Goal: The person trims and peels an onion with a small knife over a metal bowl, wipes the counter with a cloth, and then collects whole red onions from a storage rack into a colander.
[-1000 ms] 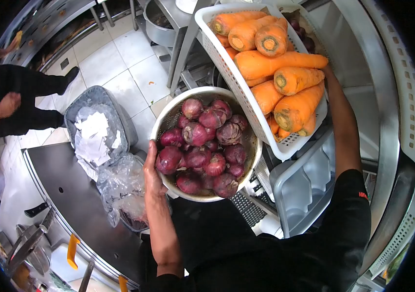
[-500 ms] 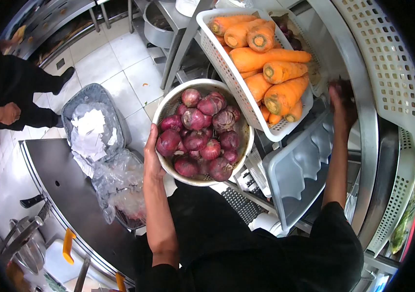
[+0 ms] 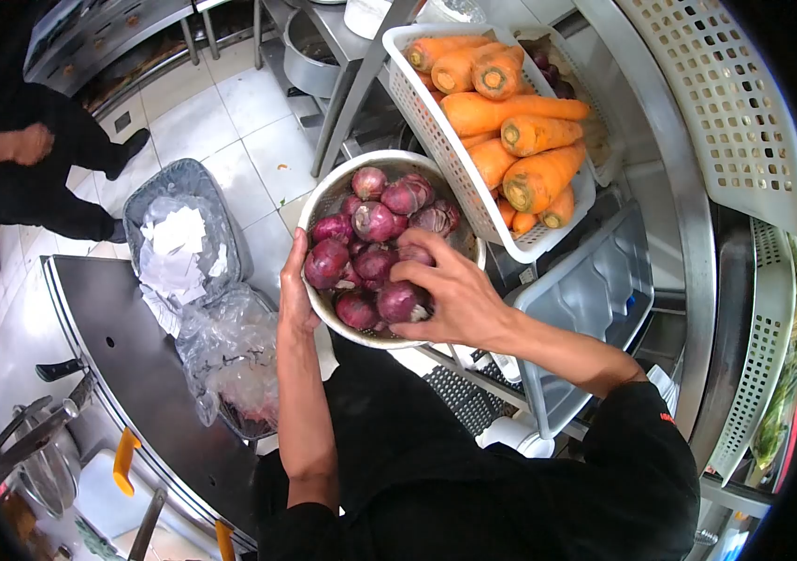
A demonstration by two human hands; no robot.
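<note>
A pale metal colander (image 3: 331, 192) full of red onions (image 3: 374, 221) is held in front of my body. My left hand (image 3: 296, 285) grips its left side, thumb up along the rim. Over the lower right of the pile, my right hand (image 3: 454, 292) curls its fingers and thumb around a red onion (image 3: 404, 302). That onion lies among the others, and part of it is covered by the fingers. Just beyond the colander, a white perforated basket of carrots (image 3: 540, 175) stands to the right.
Below the carrots is a grey plastic tray (image 3: 595, 280). Metal shelving with white crates (image 3: 711, 103) curves along the right. On the left are a bin with papers (image 3: 177, 245), a plastic bag (image 3: 230, 346), a dark counter (image 3: 127, 327) and a knife (image 3: 60, 370). Another person (image 3: 34, 159) stands at upper left.
My right hand has come from the shelf behind the grey tray to the onions and closed around one. The left hand keeps its hold on the colander. The other person's arm has risen.
</note>
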